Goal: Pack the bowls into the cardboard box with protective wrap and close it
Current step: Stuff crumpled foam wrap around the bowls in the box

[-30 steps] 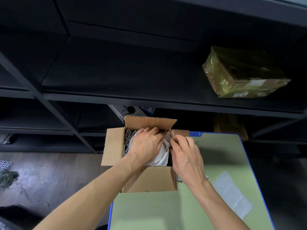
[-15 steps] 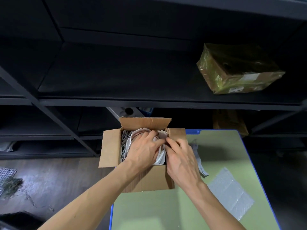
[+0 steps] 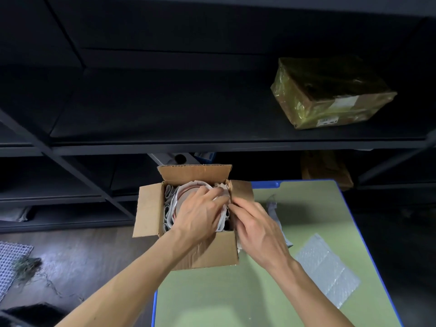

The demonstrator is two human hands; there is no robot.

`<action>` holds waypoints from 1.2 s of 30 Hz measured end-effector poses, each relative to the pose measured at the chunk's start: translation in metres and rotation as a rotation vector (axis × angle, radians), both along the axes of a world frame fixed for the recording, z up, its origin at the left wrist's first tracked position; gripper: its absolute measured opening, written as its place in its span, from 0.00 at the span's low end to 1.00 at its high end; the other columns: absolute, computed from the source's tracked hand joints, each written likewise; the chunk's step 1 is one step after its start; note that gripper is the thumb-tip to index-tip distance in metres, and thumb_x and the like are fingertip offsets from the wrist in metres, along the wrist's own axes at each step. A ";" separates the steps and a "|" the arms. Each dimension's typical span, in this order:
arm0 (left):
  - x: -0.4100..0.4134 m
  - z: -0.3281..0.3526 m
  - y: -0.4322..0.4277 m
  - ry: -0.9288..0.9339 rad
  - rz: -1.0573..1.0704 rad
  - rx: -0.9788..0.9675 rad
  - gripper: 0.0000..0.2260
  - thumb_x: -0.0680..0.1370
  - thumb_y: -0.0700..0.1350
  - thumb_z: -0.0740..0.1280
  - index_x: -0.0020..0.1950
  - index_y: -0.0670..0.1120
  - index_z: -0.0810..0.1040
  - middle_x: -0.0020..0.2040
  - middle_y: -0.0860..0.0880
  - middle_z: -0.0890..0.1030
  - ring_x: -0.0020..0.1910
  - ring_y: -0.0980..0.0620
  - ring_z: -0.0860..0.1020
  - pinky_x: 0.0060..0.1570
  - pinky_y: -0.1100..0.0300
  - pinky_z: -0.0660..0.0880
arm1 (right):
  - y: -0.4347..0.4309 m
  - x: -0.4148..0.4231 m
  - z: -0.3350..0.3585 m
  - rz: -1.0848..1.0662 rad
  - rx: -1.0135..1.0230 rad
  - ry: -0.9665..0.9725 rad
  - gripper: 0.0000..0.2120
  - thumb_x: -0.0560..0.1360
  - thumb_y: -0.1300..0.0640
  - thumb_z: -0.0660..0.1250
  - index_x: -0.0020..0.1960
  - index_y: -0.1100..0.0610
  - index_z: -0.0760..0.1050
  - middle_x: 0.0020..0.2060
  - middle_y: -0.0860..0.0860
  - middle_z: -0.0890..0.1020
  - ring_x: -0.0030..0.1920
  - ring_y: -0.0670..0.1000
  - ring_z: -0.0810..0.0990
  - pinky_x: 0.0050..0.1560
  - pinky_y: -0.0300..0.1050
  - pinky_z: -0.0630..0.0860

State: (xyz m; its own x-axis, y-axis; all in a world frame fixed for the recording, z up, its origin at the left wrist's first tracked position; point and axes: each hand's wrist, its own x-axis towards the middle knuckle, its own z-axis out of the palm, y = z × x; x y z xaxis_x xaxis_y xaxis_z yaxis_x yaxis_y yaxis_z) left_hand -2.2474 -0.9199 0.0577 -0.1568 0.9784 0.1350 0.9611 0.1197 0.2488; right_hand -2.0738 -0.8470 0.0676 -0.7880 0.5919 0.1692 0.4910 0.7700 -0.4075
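A: Background first?
B: Dark shelves [image 3: 165, 102] fill the top half. Green table [image 3: 236, 291] with a blue edge is lower right, dark floor [image 3: 77, 251] lower left.
A: What's hidden?
B: Plenty. The box [image 3: 212, 253] sits open at the table's upper-left corner, centre frame, flaps up. The bowls [image 3: 188, 191] are inside. Only a pale rim with a reddish line shows at the top of the opening, so the count is unreadable. Grey-white wrap [image 3: 168, 204] is packed along the box's left inner wall. The left hand [image 3: 200, 215] covers most of the contents. The right flap [image 3: 243, 192] is partly behind the right hand [image 3: 257, 227]. Both forearms run off the bottom edge.
A: Grips?
B: Left hand lies palm down on the bowls, fingers spread and slightly bent, tips on white wrap, not clamped round anything visible. Right hand has its fingertips bunched at the box's right wall, touching wrap there. Pinching or only pushing, can't tell, since the tips are tucked against the left hand.
A: Rest?
B: Bubble sheet [image 3: 328, 267] lies flat on the table at right, apart from the box. A crumpled scrap [image 3: 271, 206] is just right of the box, half behind the right hand. Taped parcel [image 3: 330, 90] sits on the shelf upper right. Mesh mat [image 3: 11, 258] is cut off at the left edge.
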 end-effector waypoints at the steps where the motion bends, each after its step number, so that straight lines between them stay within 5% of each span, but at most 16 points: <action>1: 0.001 0.001 -0.002 -0.017 0.013 0.007 0.16 0.78 0.49 0.55 0.60 0.50 0.79 0.60 0.52 0.78 0.44 0.46 0.73 0.45 0.51 0.76 | 0.003 0.006 -0.001 -0.013 0.000 0.024 0.15 0.80 0.59 0.64 0.66 0.52 0.78 0.65 0.41 0.76 0.58 0.47 0.76 0.54 0.43 0.77; 5: 0.016 0.005 -0.007 -0.082 0.053 0.042 0.13 0.80 0.46 0.60 0.62 0.49 0.78 0.59 0.54 0.78 0.45 0.48 0.72 0.46 0.51 0.75 | 0.017 0.026 -0.009 -0.076 0.004 0.050 0.14 0.77 0.62 0.68 0.62 0.55 0.80 0.61 0.44 0.79 0.59 0.48 0.77 0.54 0.51 0.80; 14: 0.077 0.017 -0.019 -0.151 0.080 0.093 0.10 0.83 0.48 0.59 0.45 0.48 0.76 0.39 0.51 0.72 0.38 0.49 0.69 0.40 0.52 0.70 | 0.037 0.061 -0.016 -0.160 -0.138 0.077 0.11 0.79 0.60 0.63 0.59 0.51 0.79 0.55 0.42 0.80 0.53 0.48 0.77 0.48 0.45 0.77; 21: 0.138 -0.003 -0.025 -0.170 -0.071 0.007 0.10 0.82 0.46 0.58 0.42 0.49 0.72 0.40 0.50 0.73 0.39 0.47 0.71 0.39 0.51 0.70 | 0.051 0.097 -0.051 -0.052 -0.226 -0.234 0.12 0.79 0.59 0.62 0.60 0.50 0.78 0.55 0.47 0.80 0.57 0.52 0.77 0.49 0.51 0.77; 26: 0.167 -0.026 -0.033 -0.144 -0.046 -0.159 0.07 0.79 0.46 0.61 0.42 0.51 0.74 0.40 0.51 0.75 0.39 0.49 0.74 0.39 0.55 0.74 | 0.048 0.088 -0.063 0.073 -0.233 -0.364 0.20 0.78 0.52 0.56 0.69 0.50 0.72 0.56 0.50 0.76 0.62 0.54 0.74 0.47 0.54 0.79; 28: 0.172 -0.030 -0.036 -0.148 -0.011 -0.236 0.07 0.80 0.46 0.59 0.45 0.50 0.75 0.42 0.50 0.75 0.41 0.48 0.74 0.42 0.55 0.75 | 0.054 0.081 -0.065 0.049 -0.227 -0.362 0.23 0.78 0.48 0.53 0.71 0.50 0.70 0.54 0.52 0.75 0.60 0.56 0.74 0.45 0.56 0.79; 32: 0.173 -0.032 -0.037 -0.169 0.106 -0.347 0.10 0.81 0.48 0.55 0.58 0.48 0.74 0.54 0.48 0.75 0.51 0.46 0.74 0.50 0.53 0.74 | 0.063 0.056 -0.069 0.129 -0.198 -0.465 0.26 0.79 0.53 0.63 0.75 0.47 0.64 0.55 0.54 0.74 0.55 0.57 0.76 0.48 0.51 0.76; 36: 0.169 -0.034 -0.037 -0.190 0.229 -0.461 0.19 0.83 0.50 0.55 0.73 0.48 0.64 0.66 0.48 0.70 0.57 0.45 0.75 0.53 0.51 0.76 | 0.059 0.049 -0.077 0.164 -0.129 -0.490 0.23 0.76 0.57 0.68 0.70 0.56 0.72 0.52 0.57 0.78 0.53 0.60 0.78 0.54 0.52 0.73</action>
State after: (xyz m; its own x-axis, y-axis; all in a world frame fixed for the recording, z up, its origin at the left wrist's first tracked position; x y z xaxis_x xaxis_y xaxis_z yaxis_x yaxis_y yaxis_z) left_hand -2.0781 -0.9566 0.0238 -0.3523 0.8676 -0.3508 0.8413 0.4578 0.2874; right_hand -2.0244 -0.7876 -0.0097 -0.8406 0.4455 -0.3080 0.5245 0.8115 -0.2577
